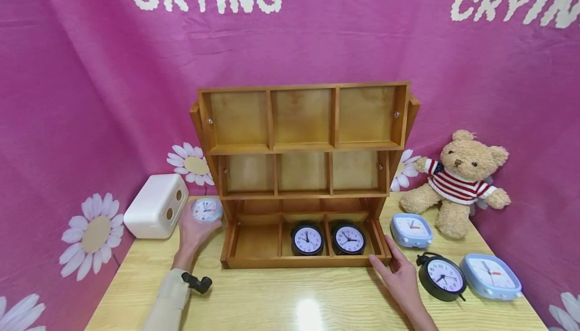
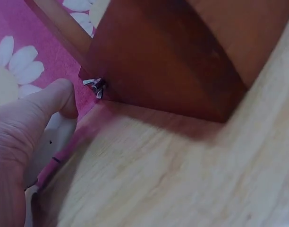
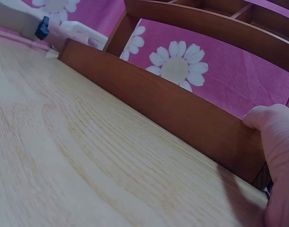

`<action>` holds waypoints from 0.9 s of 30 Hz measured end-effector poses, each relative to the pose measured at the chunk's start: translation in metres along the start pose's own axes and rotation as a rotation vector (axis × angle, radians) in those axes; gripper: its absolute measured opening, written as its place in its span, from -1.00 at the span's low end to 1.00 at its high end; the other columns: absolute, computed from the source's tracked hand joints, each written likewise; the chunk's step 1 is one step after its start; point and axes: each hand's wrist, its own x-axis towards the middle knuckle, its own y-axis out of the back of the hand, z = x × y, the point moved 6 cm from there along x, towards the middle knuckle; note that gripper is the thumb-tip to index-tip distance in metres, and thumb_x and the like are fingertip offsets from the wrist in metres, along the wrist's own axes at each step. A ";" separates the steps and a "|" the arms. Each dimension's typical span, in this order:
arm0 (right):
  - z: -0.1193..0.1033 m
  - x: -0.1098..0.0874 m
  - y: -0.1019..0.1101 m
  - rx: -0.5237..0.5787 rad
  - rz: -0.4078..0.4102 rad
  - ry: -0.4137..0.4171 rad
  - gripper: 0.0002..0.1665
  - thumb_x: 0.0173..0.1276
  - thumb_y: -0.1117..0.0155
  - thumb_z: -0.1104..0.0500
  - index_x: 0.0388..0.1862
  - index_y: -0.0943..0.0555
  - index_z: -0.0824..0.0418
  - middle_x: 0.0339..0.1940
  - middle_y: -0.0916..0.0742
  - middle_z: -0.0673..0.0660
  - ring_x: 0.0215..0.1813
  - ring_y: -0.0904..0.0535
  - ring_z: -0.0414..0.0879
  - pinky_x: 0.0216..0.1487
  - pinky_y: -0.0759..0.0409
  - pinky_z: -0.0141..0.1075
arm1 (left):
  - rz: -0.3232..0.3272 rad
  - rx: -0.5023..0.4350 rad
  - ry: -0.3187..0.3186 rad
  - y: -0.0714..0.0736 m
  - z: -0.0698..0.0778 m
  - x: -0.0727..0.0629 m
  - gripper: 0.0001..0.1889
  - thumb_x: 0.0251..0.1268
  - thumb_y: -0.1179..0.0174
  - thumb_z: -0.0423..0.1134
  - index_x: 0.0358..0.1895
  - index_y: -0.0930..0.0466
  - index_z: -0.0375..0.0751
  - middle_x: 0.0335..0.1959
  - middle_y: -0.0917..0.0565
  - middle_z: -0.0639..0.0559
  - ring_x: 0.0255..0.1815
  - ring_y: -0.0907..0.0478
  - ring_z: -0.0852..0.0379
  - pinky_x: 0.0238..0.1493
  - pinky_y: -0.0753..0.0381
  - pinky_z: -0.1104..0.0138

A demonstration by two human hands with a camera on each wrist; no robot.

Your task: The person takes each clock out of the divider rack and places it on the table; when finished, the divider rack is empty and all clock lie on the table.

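At the left end of the wooden tiered shelf (image 1: 249, 263), my left hand (image 1: 192, 230) holds a light blue alarm clock (image 1: 207, 210), its face turned up. The left wrist view shows the left thumb bent over the pale clock body (image 2: 50, 142), beside the shelf's side panel. My right hand (image 1: 399, 275) grips the front right corner of the shelf's bottom tier, thumb at the front board (image 3: 182, 111) and fingers around the side. Two round black clocks (image 1: 307, 239) (image 1: 348, 239) sit in the bottom tier's middle and right compartments. Its left compartment and both upper tiers hold nothing.
Right of the shelf lie a small blue clock (image 1: 412, 230), a black twin-bell style clock (image 1: 442, 277) and a larger blue clock (image 1: 491, 276). A teddy bear (image 1: 459, 180) sits behind them. A white box with round holes (image 1: 154, 205) stands at the left, against the pink cloth backdrop (image 1: 113, 94).
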 end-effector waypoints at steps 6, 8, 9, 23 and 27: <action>0.000 -0.002 -0.003 -0.011 -0.014 -0.008 -0.15 0.37 -0.47 0.34 0.57 -0.33 0.40 0.52 -0.42 0.46 0.15 -0.48 -0.58 0.11 -0.50 -0.68 | -0.012 0.011 -0.006 -0.002 -0.008 0.001 0.08 -0.20 -0.62 -0.21 0.49 -0.25 -0.42 0.24 -0.48 -0.37 0.25 -0.43 -0.29 0.34 -0.45 -0.13; -0.001 -0.002 -0.003 -0.012 -0.014 -0.013 -0.15 0.37 -0.47 0.33 0.58 -0.33 0.39 0.52 -0.42 0.46 0.15 -0.48 -0.59 0.11 -0.50 -0.68 | -0.025 0.002 -0.008 -0.004 -0.008 0.002 0.08 -0.19 -0.62 -0.21 0.49 -0.25 -0.43 0.25 -0.47 -0.37 0.25 -0.43 -0.29 0.35 -0.44 -0.13; -0.001 -0.001 -0.003 -0.012 -0.014 -0.014 -0.15 0.37 -0.47 0.34 0.58 -0.33 0.39 0.52 -0.43 0.46 0.15 -0.48 -0.59 0.11 -0.50 -0.68 | -0.031 -0.004 -0.010 -0.005 -0.008 0.003 0.08 -0.20 -0.62 -0.22 0.50 -0.25 -0.42 0.25 -0.48 -0.36 0.26 -0.43 -0.28 0.36 -0.44 -0.12; -0.003 -0.001 -0.001 -0.032 -0.014 -0.007 -0.15 0.38 -0.47 0.33 0.58 -0.33 0.38 0.51 -0.44 0.47 0.15 -0.47 -0.60 0.11 -0.50 -0.69 | -0.024 0.038 -0.137 0.007 0.007 -0.007 -0.08 -0.16 -0.59 -0.22 0.37 -0.37 -0.40 0.11 -0.56 -0.28 0.12 -0.51 -0.24 0.22 -0.52 -0.09; -0.004 0.000 -0.001 -0.037 -0.011 -0.001 -0.15 0.37 -0.47 0.33 0.58 -0.34 0.38 0.51 -0.44 0.46 0.16 -0.48 -0.59 0.11 -0.49 -0.69 | -0.055 0.005 -0.094 0.012 0.012 -0.019 0.04 -0.05 -0.54 -0.20 0.54 -0.21 -0.47 0.41 -0.44 -0.40 0.42 -0.39 -0.33 0.47 -0.37 -0.12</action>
